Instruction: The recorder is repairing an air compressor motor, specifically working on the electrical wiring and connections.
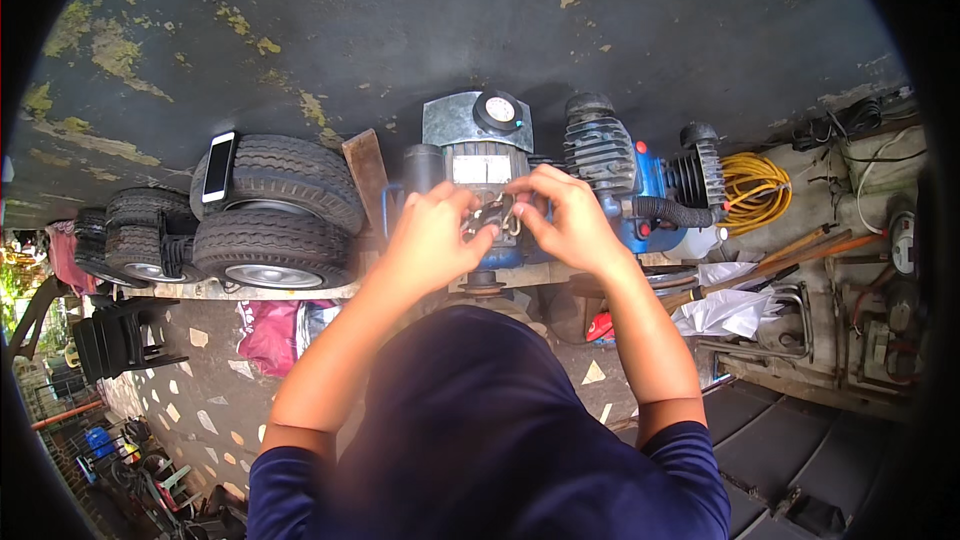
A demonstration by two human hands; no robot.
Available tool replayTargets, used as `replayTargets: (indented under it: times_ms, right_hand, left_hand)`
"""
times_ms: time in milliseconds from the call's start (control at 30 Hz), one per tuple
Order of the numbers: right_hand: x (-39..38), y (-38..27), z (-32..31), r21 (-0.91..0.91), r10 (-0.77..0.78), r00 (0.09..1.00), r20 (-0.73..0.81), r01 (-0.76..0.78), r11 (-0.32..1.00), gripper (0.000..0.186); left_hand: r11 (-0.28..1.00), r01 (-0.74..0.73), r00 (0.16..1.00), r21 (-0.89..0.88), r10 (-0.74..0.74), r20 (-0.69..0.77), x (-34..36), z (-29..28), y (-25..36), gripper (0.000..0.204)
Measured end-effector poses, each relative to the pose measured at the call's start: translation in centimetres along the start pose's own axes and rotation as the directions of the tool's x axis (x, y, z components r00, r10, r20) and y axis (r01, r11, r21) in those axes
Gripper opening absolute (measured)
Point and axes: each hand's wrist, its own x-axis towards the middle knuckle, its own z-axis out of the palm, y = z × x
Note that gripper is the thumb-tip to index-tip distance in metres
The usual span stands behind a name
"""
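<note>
Both hands (430, 235) (565, 212) at the motor (482, 169), perhaps on small parts (490, 213)

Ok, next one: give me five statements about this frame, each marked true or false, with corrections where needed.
1. The left hand and right hand are both at the electric motor. True.
2. The white smartphone lies on top of the electric motor. False: it rests against a black tire, left of the motor.
3. The coiled hose right of the finned compressor cylinders is yellow. True.
4. The person wears thick work gloves. False: both hands are bare.
5. The person's sleeves are white. False: they are dark blue.
</note>
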Motion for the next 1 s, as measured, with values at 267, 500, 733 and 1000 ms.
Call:
replayTargets:
  times_ms: [267, 500, 733, 1000]
  right_hand:
    - [3.1, 0.6, 0.2, -0.208, -0.339, 0.892, 0.299, 0.408, 0.889, 0.022]
    - [4.5, 1.1, -0.1, -0.286, -0.471, 0.788, 0.396, 0.593, 0.753, 0.017]
    - [4.4, 2.3, 0.0, -0.320, -0.510, 0.753, 0.416, 0.646, 0.693, 0.018]
    - [4.5, 2.7, -0.3, -0.156, -0.502, 0.779, 0.375, 0.587, 0.795, 0.019]
  left_hand:
    - [0.991, -0.013, 0.992, 0.135, 0.029, -0.120, -1.9, 1.9, -0.5, 0.010]
    - [0.964, -0.032, 0.986, 0.265, 0.075, -0.152, -2.4, 2.5, -0.1, 0.009]
    - [0.976, -0.022, 0.993, 0.217, 0.046, -0.105, -1.9, 1.9, -0.2, 0.009]
    - [0.978, 0.019, 0.999, 0.206, -0.011, -0.040, -0.9, 0.9, 0.1, 0.009]
